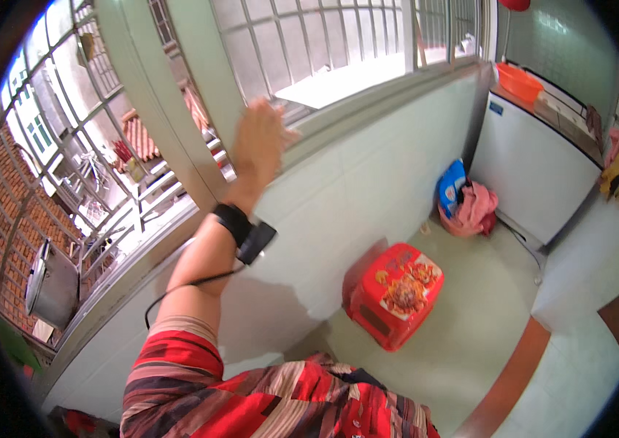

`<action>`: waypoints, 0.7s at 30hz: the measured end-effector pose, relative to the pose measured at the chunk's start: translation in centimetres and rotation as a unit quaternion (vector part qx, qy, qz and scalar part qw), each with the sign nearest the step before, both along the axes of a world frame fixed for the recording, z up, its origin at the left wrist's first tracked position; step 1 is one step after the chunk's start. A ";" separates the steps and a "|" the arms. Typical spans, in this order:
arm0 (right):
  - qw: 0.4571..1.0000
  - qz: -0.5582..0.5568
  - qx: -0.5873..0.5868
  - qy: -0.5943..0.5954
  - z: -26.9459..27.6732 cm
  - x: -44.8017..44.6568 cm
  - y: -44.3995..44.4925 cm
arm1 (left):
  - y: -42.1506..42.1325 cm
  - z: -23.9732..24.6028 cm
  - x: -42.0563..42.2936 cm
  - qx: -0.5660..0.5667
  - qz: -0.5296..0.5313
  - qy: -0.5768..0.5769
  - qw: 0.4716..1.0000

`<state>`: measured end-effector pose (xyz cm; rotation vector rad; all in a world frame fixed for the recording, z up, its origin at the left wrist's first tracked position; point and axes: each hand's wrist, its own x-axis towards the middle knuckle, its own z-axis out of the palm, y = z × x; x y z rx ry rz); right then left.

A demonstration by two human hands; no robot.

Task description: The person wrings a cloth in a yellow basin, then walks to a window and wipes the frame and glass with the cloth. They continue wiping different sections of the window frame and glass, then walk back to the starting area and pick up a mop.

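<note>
My left hand [259,134] reaches up against the edge of a pale-framed sliding window sash [197,55], just above the sill [342,115]. Its fingers are extended and slightly blurred, with nothing visible in them. Whether the palm presses on the frame cannot be made out. Around the left wrist is a black strap [232,223] carrying a small box, from which a black cable [194,283] runs along the forearm. To the left of the sash, metal window bars [63,120] show through the window. My right hand is out of view.
On the floor stands a red plastic stool [380,315] with a printed top. By the wall, a tub [454,224] holds pink cloth [476,202] and a blue packet [452,183]. An orange basin [520,82] rests on a white appliance [528,164]. A lidded metal pot [57,284] sits outside the window.
</note>
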<state>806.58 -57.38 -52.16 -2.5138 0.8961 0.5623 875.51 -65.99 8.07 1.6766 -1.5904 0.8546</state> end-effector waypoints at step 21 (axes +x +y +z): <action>0.859 -0.423 0.210 -0.196 7.3 14.6 -8.2 | -14.0 2.4 -1.4 0.287 0.220 -0.219 0.906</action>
